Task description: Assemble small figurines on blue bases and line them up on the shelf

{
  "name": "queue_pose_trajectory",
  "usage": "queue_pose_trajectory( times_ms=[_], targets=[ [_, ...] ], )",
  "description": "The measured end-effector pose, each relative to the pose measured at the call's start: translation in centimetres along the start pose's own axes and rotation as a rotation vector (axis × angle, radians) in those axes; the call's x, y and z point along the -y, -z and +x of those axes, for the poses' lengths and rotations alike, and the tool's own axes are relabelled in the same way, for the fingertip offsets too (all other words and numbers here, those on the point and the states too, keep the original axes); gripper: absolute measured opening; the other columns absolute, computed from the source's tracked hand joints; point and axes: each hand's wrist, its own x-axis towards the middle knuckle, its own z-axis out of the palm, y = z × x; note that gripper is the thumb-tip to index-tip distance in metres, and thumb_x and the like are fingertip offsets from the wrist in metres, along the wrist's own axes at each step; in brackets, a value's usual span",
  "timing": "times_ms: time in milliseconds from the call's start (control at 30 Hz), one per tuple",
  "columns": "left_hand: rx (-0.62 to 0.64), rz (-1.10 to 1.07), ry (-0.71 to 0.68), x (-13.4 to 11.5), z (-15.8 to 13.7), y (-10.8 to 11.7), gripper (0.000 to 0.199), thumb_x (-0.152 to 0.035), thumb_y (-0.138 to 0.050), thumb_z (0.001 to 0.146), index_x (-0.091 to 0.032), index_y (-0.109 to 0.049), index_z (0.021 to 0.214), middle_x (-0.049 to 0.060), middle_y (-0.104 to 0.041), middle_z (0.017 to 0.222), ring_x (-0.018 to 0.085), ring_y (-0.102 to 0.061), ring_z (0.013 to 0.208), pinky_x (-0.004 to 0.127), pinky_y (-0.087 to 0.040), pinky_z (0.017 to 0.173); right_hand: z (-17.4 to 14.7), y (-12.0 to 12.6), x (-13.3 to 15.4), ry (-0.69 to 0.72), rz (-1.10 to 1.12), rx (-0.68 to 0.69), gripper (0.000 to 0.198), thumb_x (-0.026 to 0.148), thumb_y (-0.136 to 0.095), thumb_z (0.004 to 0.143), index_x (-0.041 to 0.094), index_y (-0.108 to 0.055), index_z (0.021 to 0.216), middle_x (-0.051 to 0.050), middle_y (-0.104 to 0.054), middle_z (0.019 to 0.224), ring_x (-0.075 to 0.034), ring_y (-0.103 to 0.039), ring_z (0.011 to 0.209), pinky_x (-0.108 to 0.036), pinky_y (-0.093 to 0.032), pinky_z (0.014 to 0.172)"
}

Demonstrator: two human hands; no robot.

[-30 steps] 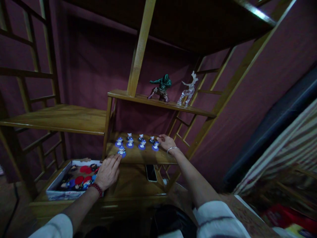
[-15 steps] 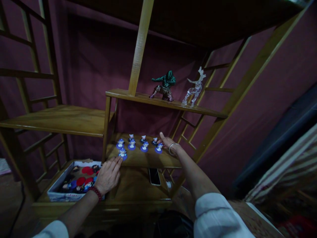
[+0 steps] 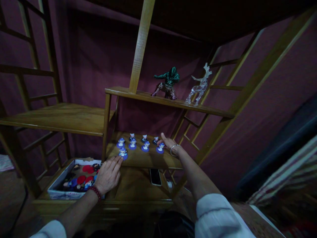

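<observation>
Several small figurines with purple hair and round purple bases stand on the low shelf (image 3: 146, 159). The frontmost purple-haired figurine (image 3: 123, 152) is at the fingertips of my left hand (image 3: 109, 173), whose fingers are together and closed at its base; the thumb is hidden. Over on the right, my right hand (image 3: 170, 144) has its fingers apart, one pointing up and back. It is beside the rightmost purple-haired figurine (image 3: 160, 148) and a small cat-like figurine (image 3: 156, 140) on a dark base; contact is unclear. Two more cat-like figurines (image 3: 144, 138) stand in the back row.
Lower left, an open box (image 3: 65, 195) holds several red, blue and dark figurines. A phone (image 3: 155, 177) lies below the low shelf. Above, a green-hooded statue (image 3: 169, 82) and a clear deer figurine (image 3: 198, 87) stand on the upper shelf (image 3: 146, 98). A wooden post (image 3: 141, 46) rises there.
The view has shifted slightly, so the upper statues appear a little farther right. Both hands and the figurines keep the same places on the shelf.
</observation>
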Motion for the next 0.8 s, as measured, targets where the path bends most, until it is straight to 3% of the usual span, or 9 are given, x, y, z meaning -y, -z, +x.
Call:
queue_pose_trajectory(
  times_ms=[133,367,567,800],
  targets=[
    [0.006,0.002,0.001,0.0,-0.1,-0.1,0.039,-0.015,-0.042,0.079,-0.009,-0.051,0.116,0.014,-0.057,0.113,0.025,-0.049,0.103,0.038,-0.036,0.086,-0.6,0.1,1.4,-0.096,0.071,0.093,0.076,0.066,-0.013,0.081,0.017,-0.071,0.075,-0.007,-0.069,0.081,-0.015,-0.061,0.072,-0.026,-0.047,0.069],
    [0.007,0.003,0.003,0.1,-0.1,-0.2,0.040,-0.015,-0.043,0.079,-0.011,-0.051,0.117,0.014,-0.058,0.112,0.025,-0.050,0.103,0.037,-0.037,0.086,0.0,0.3,1.3,-0.059,-0.014,0.106,0.079,0.062,-0.007,0.083,0.016,-0.070,0.075,-0.007,-0.069,0.079,-0.015,-0.061,0.072,-0.026,-0.045,0.073],
    [0.002,0.006,-0.004,0.2,-0.1,-0.2,0.040,-0.015,-0.043,0.078,-0.011,-0.052,0.117,0.014,-0.058,0.113,0.025,-0.051,0.102,0.038,-0.037,0.086,0.0,0.9,0.4,0.029,-0.056,-0.015,0.066,0.059,-0.020,0.085,0.017,-0.070,0.078,-0.006,-0.069,0.076,-0.017,-0.062,0.077,-0.026,-0.044,0.076],
    [-0.011,-0.006,-0.004,0.1,-0.1,0.0,0.040,-0.015,-0.043,0.078,-0.010,-0.051,0.117,0.014,-0.057,0.113,0.025,-0.050,0.103,0.038,-0.038,0.085,-2.8,1.4,1.2,0.074,-0.051,-0.167,0.046,0.048,-0.029,0.087,0.017,-0.063,0.096,-0.007,-0.067,0.092,-0.018,-0.062,0.083,-0.029,-0.045,0.078]
  ],
)
